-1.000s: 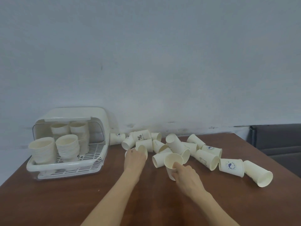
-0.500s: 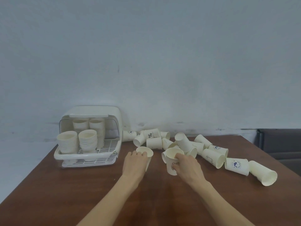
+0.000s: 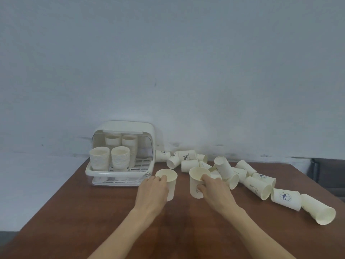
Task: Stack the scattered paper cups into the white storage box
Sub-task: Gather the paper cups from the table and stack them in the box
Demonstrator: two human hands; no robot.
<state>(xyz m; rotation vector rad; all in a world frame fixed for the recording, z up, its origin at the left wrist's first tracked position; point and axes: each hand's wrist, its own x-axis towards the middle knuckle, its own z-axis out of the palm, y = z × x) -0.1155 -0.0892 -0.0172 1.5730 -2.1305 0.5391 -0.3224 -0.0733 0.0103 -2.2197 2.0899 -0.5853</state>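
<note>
— What are your hands doing?

— My left hand (image 3: 152, 191) is wrapped around a plain paper cup (image 3: 168, 182), thumb hooked over the rim, fingers closed on its side. The cup stands upright with its mouth up, just off the front right corner of the storage box (image 3: 123, 152). My right hand (image 3: 214, 193) grips a second cup (image 3: 197, 182), one finger over its rim, the rest curled round its wall; that one is upright too and has a small drawing low on its side.

— Where is the box?

— At about ten o'clock from my hands, near the far left of the table (image 3: 74, 212). Its lid is swung up and back. Four stacks of cups (image 3: 110, 157) stand on its slotted tray, two in front and two behind.

— And the loose cups?

— The loose cups (image 3: 257, 184) lie on their sides in a heap running from twelve o'clock round to three o'clock, several touching each other; some carry printed marks, one a percent sign.

— The room?

— A brown wooden table against a pale grey wall (image 3: 168, 71), with scuffs low down. At the far right edge, past the table, there's something dark grey (image 3: 330, 174) I can't identify.
</note>
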